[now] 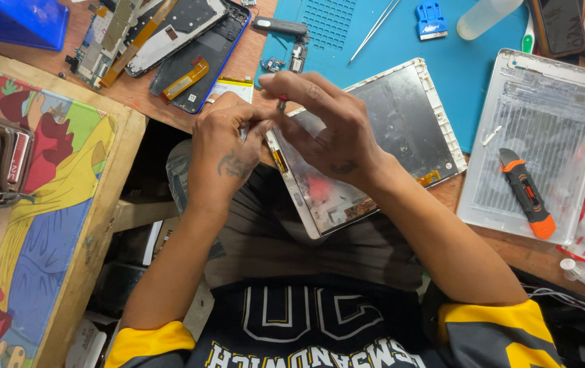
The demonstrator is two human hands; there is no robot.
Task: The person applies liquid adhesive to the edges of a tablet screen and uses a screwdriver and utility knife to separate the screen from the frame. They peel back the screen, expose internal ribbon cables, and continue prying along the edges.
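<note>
Both hands, left (223, 151) and right (326, 129), pinching a small part (281, 103) over opened tablet (401, 129), frame centre; utility knife (527, 193) on back cover (551, 88), right.

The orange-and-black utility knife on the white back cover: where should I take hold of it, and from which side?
Take the utility knife by its orange-and-black handle, mid-body, coming straight down from above. It lies flat and diagonal on the white back cover, long sides clear, so pinch across its width. Avoid the grey blade end at upper left.

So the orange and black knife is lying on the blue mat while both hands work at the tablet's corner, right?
Not quite. The head view shows the knife lying on the white back cover, not the blue mat. Both hands, left and right, do work at the tablet corner.
</note>
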